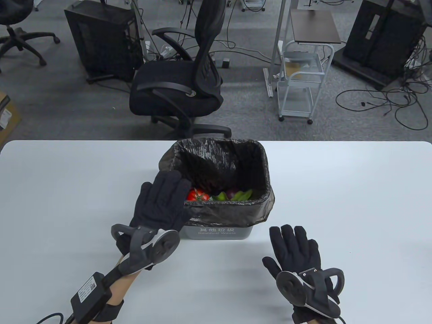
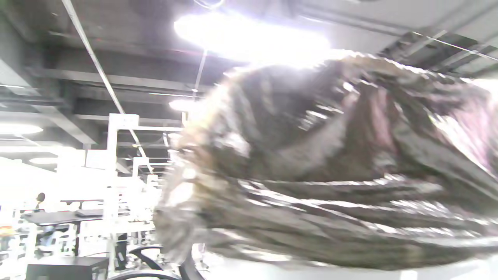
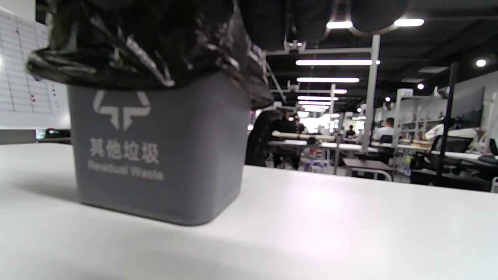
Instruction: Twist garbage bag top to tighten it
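Observation:
A grey waste bin [image 1: 216,232] stands at the table's middle, lined with a black garbage bag [image 1: 233,162] folded over its rim. Red and green vegetables [image 1: 219,195] lie inside. My left hand [image 1: 162,202] is spread flat with its fingers over the bin's near left corner, above the bag's rim; I cannot tell if it touches. My right hand [image 1: 297,246] lies open on the table to the right of the bin, apart from it. The left wrist view shows crinkled bag plastic [image 2: 330,175] close up. The right wrist view shows the bin [image 3: 159,155] and the bag's overhang [image 3: 136,50].
The white table [image 1: 354,202] spreads wide on both sides of the bin. Beyond its far edge stand a black office chair [image 1: 182,77], a white cart [image 1: 300,84] and black cabinets, with cables on the floor.

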`<state>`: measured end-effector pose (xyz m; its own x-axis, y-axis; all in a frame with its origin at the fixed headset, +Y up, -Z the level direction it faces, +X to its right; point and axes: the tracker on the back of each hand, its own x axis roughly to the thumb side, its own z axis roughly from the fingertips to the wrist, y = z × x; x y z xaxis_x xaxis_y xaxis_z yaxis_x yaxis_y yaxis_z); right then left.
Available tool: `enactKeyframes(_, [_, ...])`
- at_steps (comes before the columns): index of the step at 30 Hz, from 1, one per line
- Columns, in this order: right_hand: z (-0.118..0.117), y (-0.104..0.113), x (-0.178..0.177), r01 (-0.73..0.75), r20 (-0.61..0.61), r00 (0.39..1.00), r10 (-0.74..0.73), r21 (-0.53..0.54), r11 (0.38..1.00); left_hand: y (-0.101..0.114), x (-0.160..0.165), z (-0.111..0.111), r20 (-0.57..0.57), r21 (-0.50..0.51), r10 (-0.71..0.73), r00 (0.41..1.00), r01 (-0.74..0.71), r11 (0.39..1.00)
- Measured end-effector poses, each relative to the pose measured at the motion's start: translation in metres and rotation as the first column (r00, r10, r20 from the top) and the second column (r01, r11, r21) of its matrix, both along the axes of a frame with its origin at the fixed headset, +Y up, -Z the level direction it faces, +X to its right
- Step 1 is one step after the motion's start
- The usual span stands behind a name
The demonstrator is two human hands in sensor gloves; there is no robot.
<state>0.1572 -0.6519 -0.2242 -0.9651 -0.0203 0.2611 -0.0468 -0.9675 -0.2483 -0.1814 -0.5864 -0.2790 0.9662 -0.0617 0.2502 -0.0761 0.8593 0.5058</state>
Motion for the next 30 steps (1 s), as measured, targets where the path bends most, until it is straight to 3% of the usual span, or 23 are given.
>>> enactKeyframes(7, [-0.036,0.004,0.005,0.043,0.098,0.994,-0.039,-0.041,0.998,-0.022,-0.042,-0.003,-0.086,-0.151,0.072,0.994,-0.085,0.985])
enactKeyframes(10, [-0.053,-0.001,0.006,0.119,0.105,0.988,-0.112,-0.064,0.991,-0.039,-0.041,-0.008,-0.124,-0.200,0.014,0.992,-0.039,0.979])
enactKeyframes(16, [-0.076,-0.015,0.005,0.133,0.119,0.985,-0.122,-0.087,0.987,-0.064,-0.022,-0.019,-0.111,-0.293,-0.037,0.993,0.003,0.956])
enactKeyframes(22, [-0.089,-0.018,0.003,0.138,0.126,0.983,-0.132,-0.044,0.989,-0.078,-0.011,-0.030,-0.191,-0.258,-0.113,0.975,0.061,0.964])
enactKeyframes(30, [-0.097,-0.018,-0.005,0.186,0.103,0.977,-0.187,0.021,0.982,-0.077,-0.006,-0.031,-0.165,-0.221,-0.053,0.985,0.015,0.975])
